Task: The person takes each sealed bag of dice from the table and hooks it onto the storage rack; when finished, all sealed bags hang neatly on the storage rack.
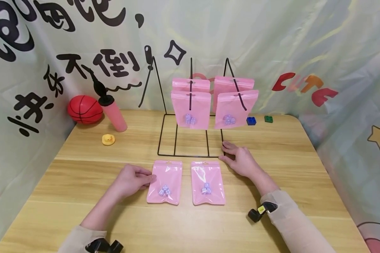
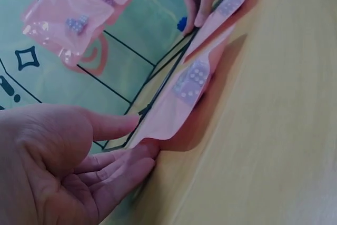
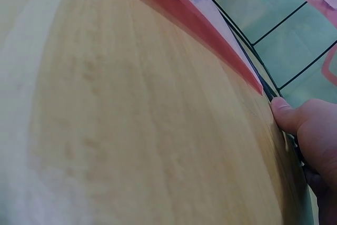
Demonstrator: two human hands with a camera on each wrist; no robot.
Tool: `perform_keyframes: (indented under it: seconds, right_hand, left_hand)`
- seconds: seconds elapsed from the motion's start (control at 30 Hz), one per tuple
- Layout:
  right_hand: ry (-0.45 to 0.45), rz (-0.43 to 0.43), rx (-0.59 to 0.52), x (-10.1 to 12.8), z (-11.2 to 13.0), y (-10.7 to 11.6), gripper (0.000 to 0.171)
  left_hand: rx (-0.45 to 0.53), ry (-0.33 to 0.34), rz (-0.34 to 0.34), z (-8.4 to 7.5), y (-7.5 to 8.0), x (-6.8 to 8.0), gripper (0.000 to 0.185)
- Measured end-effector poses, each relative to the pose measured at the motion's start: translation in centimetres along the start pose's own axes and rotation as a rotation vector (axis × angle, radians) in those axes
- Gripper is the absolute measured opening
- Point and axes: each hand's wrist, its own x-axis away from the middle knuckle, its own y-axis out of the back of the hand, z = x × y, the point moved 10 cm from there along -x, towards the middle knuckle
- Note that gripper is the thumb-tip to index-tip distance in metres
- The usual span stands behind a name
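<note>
Two pink zip bags lie side by side on the table, each with dotted lilac beads showing through its front. My left hand point(image 1: 131, 181) pinches the edge of the left zip bag point(image 1: 172, 177), thumb over it and fingers low beside or under it in the left wrist view. The right zip bag point(image 1: 208, 172) lies untouched. With thumb and fingertips, my right hand point(image 1: 240, 161) holds the front right corner of a black wire rack point(image 1: 190, 155). More pink bags hang from the rack's prongs, including a left front bag point(image 1: 191, 105) and a right front bag point(image 1: 231, 102).
At the table's left back stand a red basketball point(image 1: 85, 109), a pink bottle-like pump point(image 1: 116, 114) with a black top and a yellow rubber duck point(image 1: 108, 139). Behind the rack's right side sit a blue block point(image 1: 251, 121) and a green block point(image 1: 268, 119). A printed cloth backs the table.
</note>
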Motion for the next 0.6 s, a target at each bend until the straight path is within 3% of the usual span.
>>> perform_keyframes:
  seconds: [0.1, 0.23, 0.47, 0.6]
  right_hand:
    - [0.005, -0.004, -0.002, 0.0, -0.1, 0.1, 0.050]
    - [0.011, -0.006, -0.009, -0.1, 0.1, 0.0, 0.050]
    - [-0.001, -0.002, -0.023, 0.2, 0.0, 0.1, 0.049]
    - [0.013, -0.007, -0.024, 0.2, 0.2, 0.1, 0.049]
  left_hand:
    - [0.005, 0.017, -0.002, 0.3, -0.5, -0.2, 0.027]
    - [-0.027, -0.033, -0.010, 0.0, -0.5, -0.3, 0.017]
    - [-0.069, -0.301, -0.077, -3.6, 0.4, 0.1, 0.004]
    - [-0.031, -0.434, -0.136, -5.6, 1.3, 0.8, 0.002]
